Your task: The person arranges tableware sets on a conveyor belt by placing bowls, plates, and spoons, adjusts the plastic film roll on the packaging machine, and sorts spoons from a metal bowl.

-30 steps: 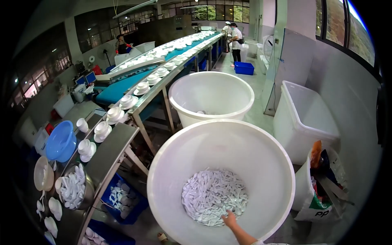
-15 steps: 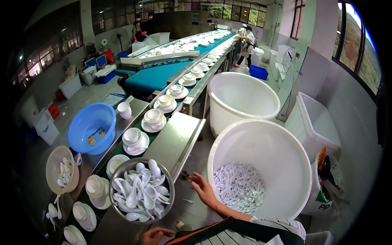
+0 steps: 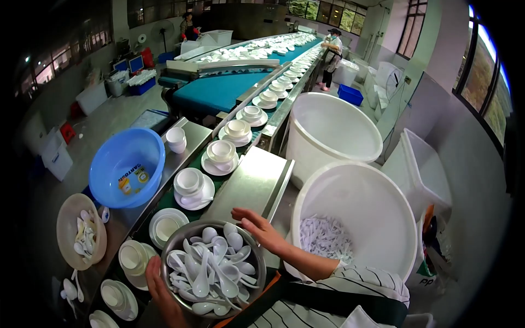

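A steel bowl [image 3: 179, 239] heaped with white ceramic soup spoons [image 3: 206, 273] sits in front of me, beside the belt. My left hand [image 3: 162, 295] lies along the bowl's left outer wall, fingers extended, thumb hidden. My right hand [image 3: 261, 232] is at the far right rim with its fingers stretched out over the edge; whether it touches the metal I cannot tell. Neither hand holds a spoon. To the left, stacks of white cups and bowls on saucers line the narrow green belt, among them a set [image 3: 191, 188] with a spoon on its saucer.
A blue basin [image 3: 98, 169] and a beige basin of spoons [image 3: 64, 235] stand left. On the right are two large white tubs; the nearer tub [image 3: 402, 218] holds white scraps. A steel ledge [image 3: 249, 175] borders the belt. Farther back, a co-worker [image 3: 331, 57] stands by the conveyor [image 3: 210, 98].
My left hand has risen from below the bowl to its left side. My right hand has moved left from beside the tub to the bowl's rim. The view has shifted closer to the bowl.
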`<state>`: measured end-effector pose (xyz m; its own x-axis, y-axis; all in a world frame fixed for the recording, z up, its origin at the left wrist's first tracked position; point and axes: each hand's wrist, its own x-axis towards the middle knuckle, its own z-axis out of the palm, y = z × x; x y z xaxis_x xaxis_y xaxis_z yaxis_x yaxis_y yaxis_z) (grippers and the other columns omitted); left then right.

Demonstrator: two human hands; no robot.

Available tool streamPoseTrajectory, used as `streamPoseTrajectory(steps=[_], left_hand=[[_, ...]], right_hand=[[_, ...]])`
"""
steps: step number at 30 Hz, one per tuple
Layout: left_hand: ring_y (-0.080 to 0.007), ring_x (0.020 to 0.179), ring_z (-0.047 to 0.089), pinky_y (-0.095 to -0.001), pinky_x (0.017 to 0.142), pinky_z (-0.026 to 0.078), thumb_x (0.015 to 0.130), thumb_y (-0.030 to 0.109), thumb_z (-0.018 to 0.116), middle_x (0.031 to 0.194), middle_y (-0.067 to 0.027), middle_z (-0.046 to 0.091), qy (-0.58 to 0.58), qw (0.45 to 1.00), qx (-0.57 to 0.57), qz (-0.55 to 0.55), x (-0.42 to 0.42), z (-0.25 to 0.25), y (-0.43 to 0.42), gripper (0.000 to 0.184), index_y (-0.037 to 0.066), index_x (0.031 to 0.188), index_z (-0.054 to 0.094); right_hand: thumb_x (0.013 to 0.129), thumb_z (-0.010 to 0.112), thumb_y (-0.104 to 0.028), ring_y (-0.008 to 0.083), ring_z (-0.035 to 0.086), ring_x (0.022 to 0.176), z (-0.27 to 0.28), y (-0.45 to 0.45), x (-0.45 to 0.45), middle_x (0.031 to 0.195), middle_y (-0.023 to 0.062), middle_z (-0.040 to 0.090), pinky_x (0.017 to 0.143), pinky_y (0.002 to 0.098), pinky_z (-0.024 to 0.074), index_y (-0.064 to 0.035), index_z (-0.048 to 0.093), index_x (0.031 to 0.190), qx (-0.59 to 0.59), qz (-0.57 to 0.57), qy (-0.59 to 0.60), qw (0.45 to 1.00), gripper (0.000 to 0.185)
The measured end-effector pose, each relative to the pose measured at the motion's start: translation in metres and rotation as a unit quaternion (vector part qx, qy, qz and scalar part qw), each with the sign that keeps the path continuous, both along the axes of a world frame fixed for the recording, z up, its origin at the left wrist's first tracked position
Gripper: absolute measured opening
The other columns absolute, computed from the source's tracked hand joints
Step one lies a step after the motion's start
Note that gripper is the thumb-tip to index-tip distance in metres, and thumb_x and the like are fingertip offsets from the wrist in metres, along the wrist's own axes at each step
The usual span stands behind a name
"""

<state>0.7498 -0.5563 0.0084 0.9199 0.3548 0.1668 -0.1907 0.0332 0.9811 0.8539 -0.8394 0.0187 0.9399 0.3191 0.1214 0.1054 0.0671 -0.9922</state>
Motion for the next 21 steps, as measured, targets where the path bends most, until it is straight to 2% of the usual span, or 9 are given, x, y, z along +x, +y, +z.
streamPoseTrajectory(steps=[1,4,6,8,10,12,14,17,21], left_hand=[[-0.0282,0.127,0.036,-0.0381,0.108,0.024,0.097,0.029,0.037,0.132,-0.0204,0.042,-0.005,0.999,-0.038,0.031,0.005,0.011,-0.006,0.048,-0.006,0.130,0.037],[-0.0285,0.128,0.035,-0.0383,0.107,0.024,0.097,0.030,0.037,0.135,-0.0194,0.040,0.033,0.996,-0.050,0.061,0.009,0.008,0.004,0.047,-0.004,0.131,0.038],[-0.0248,0.124,0.040,-0.0341,0.104,0.029,0.098,0.031,0.037,0.134,-0.0157,0.043,0.056,0.995,-0.083,-0.021,0.017,-0.012,0.018,0.044,-0.001,0.129,0.042],[-0.0208,0.118,0.045,-0.0312,0.100,0.034,0.098,0.030,0.039,0.129,-0.0129,0.047,0.122,0.989,-0.055,0.060,0.024,-0.016,-0.003,0.043,-0.001,0.127,0.044],[-0.0181,0.113,0.049,-0.0299,0.098,0.036,0.098,0.028,0.041,0.125,-0.0108,0.050,0.118,0.978,-0.172,0.017,0.029,-0.014,-0.008,0.041,-0.001,0.126,0.046],[-0.0170,0.110,0.051,-0.0287,0.096,0.037,0.097,0.027,0.044,0.123,-0.0098,0.052,0.176,0.966,-0.168,0.085,0.038,-0.014,-0.026,0.040,-0.001,0.126,0.048],[-0.0166,0.112,0.049,-0.0288,0.097,0.036,0.096,0.028,0.048,0.123,-0.0094,0.052,0.184,0.968,-0.163,0.056,0.055,-0.005,-0.050,0.042,-0.001,0.126,0.048],[-0.0154,0.116,0.046,-0.0283,0.099,0.034,0.095,0.029,0.050,0.124,-0.0090,0.052,0.218,0.965,-0.126,0.072,0.088,0.001,-0.084,0.044,-0.002,0.127,0.047],[-0.0118,0.106,0.050,-0.0247,0.091,0.038,0.095,0.027,0.049,0.115,-0.0056,0.056,0.219,0.965,-0.115,0.087,0.124,0.010,-0.130,0.039,0.000,0.123,0.049]], right_hand=[[0.096,0.045,-0.034,0.0218,0.041,0.125,0.002,0.003,0.005,0.133,0.0155,0.045,0.104,0.0326,0.0310,-0.0006,0.038,0.134,-0.005,0.022,-0.003,1.000,0.051],[0.095,0.047,-0.035,0.0228,0.041,0.125,-0.002,0.012,0.023,0.133,0.0127,0.046,0.105,0.0337,0.0297,-0.0036,0.040,0.133,-0.043,0.108,-0.004,0.993,0.050],[0.094,0.047,-0.034,0.0226,0.042,0.123,-0.004,0.017,0.036,0.130,0.0126,0.047,0.104,0.0329,0.0301,-0.0040,0.042,0.132,-0.050,0.112,-0.071,0.990,0.048],[0.095,0.044,-0.037,0.0205,0.037,0.127,-0.002,0.016,0.054,0.135,0.0102,0.043,0.106,0.0330,0.0254,-0.0064,0.040,0.134,-0.045,0.154,-0.027,0.987,0.050],[0.095,0.044,-0.035,0.0201,0.039,0.124,0.004,0.012,0.063,0.132,0.0104,0.046,0.105,0.0326,0.0273,-0.0062,0.043,0.132,-0.023,0.150,0.013,0.988,0.047],[0.096,0.043,-0.033,0.0174,0.044,0.116,0.016,-0.002,0.071,0.124,0.0089,0.051,0.100,0.0303,0.0319,-0.0062,0.047,0.129,-0.033,0.131,0.060,0.989,0.043],[0.095,0.045,-0.033,0.0161,0.045,0.113,0.014,-0.024,0.085,0.121,0.0066,0.052,0.099,0.0290,0.0322,-0.0083,0.050,0.128,-0.032,0.105,0.107,0.988,0.041],[0.095,0.047,-0.029,0.0151,0.044,0.115,0.010,-0.058,0.108,0.121,0.0061,0.053,0.101,0.0286,0.0296,-0.0058,0.050,0.127,-0.042,0.075,0.089,0.992,0.040],[0.095,0.048,-0.026,0.0160,0.044,0.118,0.007,-0.097,0.136,0.126,0.0089,0.051,0.101,0.0285,0.0300,-0.0033,0.048,0.127,-0.066,0.070,0.046,0.994,0.040]])
